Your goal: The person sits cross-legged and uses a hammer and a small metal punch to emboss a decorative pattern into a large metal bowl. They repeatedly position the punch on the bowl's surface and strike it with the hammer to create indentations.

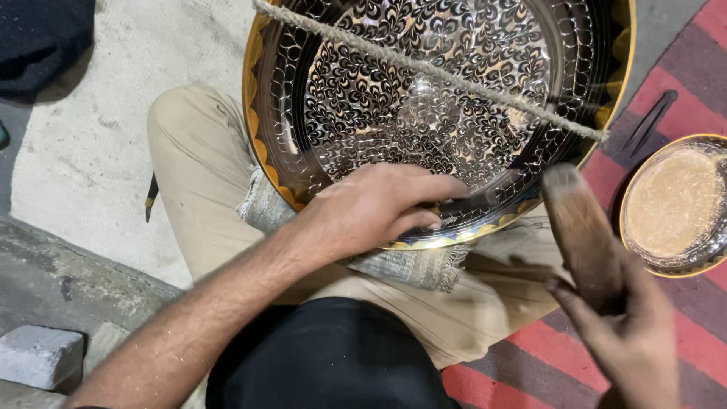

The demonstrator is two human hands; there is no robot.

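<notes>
Engraved metal tray (424,98), round and large, fills the twelve o'clock part of the view, resting tilted against the seated person's lap, its dark face covered in a fine leaf-like pattern with a gold scalloped rim. A twisted rope (432,72) runs across its face from eleven o'clock down toward three o'clock. The left hand (379,208) sits on the tray's lower rim near the centre of the view, fingers curled shut on a thin dark tool (458,206) whose tip meets the metal; most of that tool is hidden by the fingers. A folded woven cloth (413,265) lies under the rim, between the tray and the beige trousers (197,189). At four o'clock the right hand (625,337) is wrapped closed round a wooden mallet (579,231), blurred, its head raised just beside the tray's edge. At three o'clock a small metal bowl (676,203) of pale powder sits on a red striped rug (545,371). A grey stone block (38,356) lies at eight o'clock.
</notes>
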